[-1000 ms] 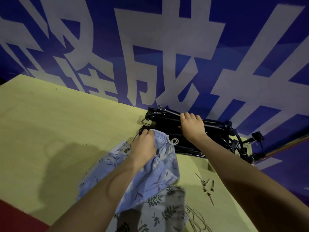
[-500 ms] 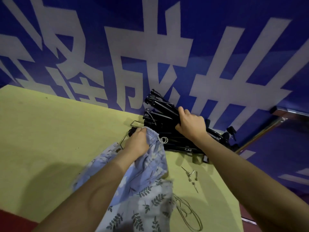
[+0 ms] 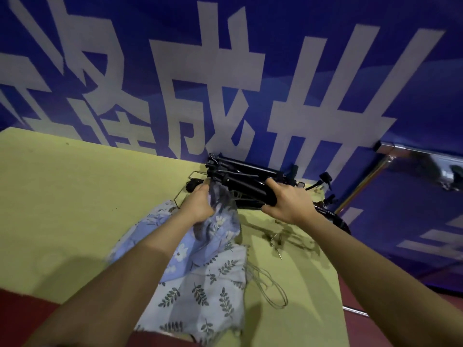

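Left hand [image 3: 198,204]: fingers curled into the rim of the blue floral bag [image 3: 221,230], bunching the cloth and lifting the mouth toward the black rod bundle [image 3: 240,175]. My read is that it holds the opening up so the bundle has something to slide into.

Right hand [image 3: 288,204]: wrapped round the near end of the bundle, index finger over the top and thumb underneath. It's a full grip, not a pinch. The bundle looks long and jointed, so a firm grip near one end probably makes it easier to steer.

The bundle lies just ahead of both hands, with its far end against the blue banner wall [image 3: 250,71] and its near end tilted off the desk [image 3: 75,196]. The bag mouth touches the bundle's left end, just beyond the left fingertips. I can't tell whether any rod is inside yet. The rest of the bag trails back under the left forearm.

Other items:
- A grey leaf-print cloth [image 3: 208,296] lies below the left wrist, partly under the bag.
- Loose wire loops [image 3: 273,289] and some small metal pegs [image 3: 275,240] sit under the right forearm.
- A thin wire frame [image 3: 186,182] lies flat, just left of the left hand.

Risk, as I judge it: clips or joints could snag the cloth rim, so the mouth needs to open wider before pushing.
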`<move>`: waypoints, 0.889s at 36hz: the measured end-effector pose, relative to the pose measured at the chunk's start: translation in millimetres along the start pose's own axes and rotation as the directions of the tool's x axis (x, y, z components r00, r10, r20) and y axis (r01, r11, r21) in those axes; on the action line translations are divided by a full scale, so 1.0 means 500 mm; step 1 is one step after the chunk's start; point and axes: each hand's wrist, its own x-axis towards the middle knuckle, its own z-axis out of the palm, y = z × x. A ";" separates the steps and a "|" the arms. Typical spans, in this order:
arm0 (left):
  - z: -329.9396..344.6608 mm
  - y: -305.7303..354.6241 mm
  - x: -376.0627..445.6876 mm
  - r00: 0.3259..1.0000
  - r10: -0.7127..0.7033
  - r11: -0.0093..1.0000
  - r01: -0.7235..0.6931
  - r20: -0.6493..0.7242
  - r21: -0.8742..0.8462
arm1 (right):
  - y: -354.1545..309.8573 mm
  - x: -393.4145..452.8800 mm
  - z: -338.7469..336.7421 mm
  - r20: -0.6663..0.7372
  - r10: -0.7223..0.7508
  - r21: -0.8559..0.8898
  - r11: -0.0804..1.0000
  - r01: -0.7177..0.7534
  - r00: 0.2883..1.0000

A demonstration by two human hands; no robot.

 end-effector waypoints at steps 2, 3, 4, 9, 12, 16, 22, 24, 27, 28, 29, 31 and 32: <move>-0.003 -0.008 -0.006 1.000 0.009 1.000 -0.009 0.025 -0.013 | -0.006 -0.018 0.013 0.044 -0.040 -0.045 0.998 0.042 0.998; -0.006 -0.012 -0.009 0.999 0.019 0.999 -0.017 0.042 -0.035 | -0.008 -0.026 0.020 0.073 -0.059 -0.068 0.996 0.064 0.996; -0.010 -0.015 -0.012 0.998 0.030 0.998 -0.026 0.062 -0.065 | -0.010 -0.033 0.026 0.099 -0.075 -0.085 0.993 0.083 0.992; -0.024 -0.023 -0.035 0.989 0.040 0.999 -0.037 0.142 -0.026 | -0.019 -0.049 0.052 0.195 -0.143 -0.146 0.974 0.173 0.970; -0.029 -0.005 -0.055 0.984 0.081 0.996 -0.083 0.156 0.011 | -0.039 -0.044 0.054 0.215 -0.183 -0.196 0.954 0.226 0.959; -0.025 0.031 -0.078 0.977 0.125 0.990 -0.135 0.176 0.048 | -0.063 -0.024 0.053 0.148 -0.256 -0.227 0.931 0.285 0.955; 0.002 0.054 -0.097 0.980 0.198 0.892 -0.180 0.000 0.415 | -0.086 0.013 0.036 -0.038 -0.417 -0.343 0.859 0.380 0.908; 0.008 0.056 -0.096 0.967 0.236 0.879 -0.170 -0.097 0.445 | -0.091 0.018 0.029 -0.080 -0.463 -0.339 0.845 0.413 0.883; 0.014 0.061 -0.089 0.954 0.259 0.848 -0.151 -0.150 0.507 | -0.090 0.021 0.028 -0.176 -0.513 -0.367 0.826 0.427 0.840; 0.017 0.062 -0.086 0.957 0.249 0.842 -0.138 -0.148 0.521 | -0.090 0.020 0.028 -0.199 -0.520 -0.382 0.822 0.423 0.830; 0.019 0.064 -0.083 0.962 0.231 0.845 -0.122 -0.148 0.521 | -0.088 0.020 0.029 -0.235 -0.528 -0.403 0.817 0.412 0.816; 0.022 0.069 -0.077 0.970 0.189 0.861 -0.089 -0.153 0.501 | -0.082 0.021 0.033 -0.321 -0.549 -0.445 0.807 0.389 0.772; 0.022 0.071 -0.074 0.972 0.174 0.871 -0.077 -0.157 0.485 | -0.079 0.020 0.032 -0.352 -0.556 -0.458 0.804 0.379 0.753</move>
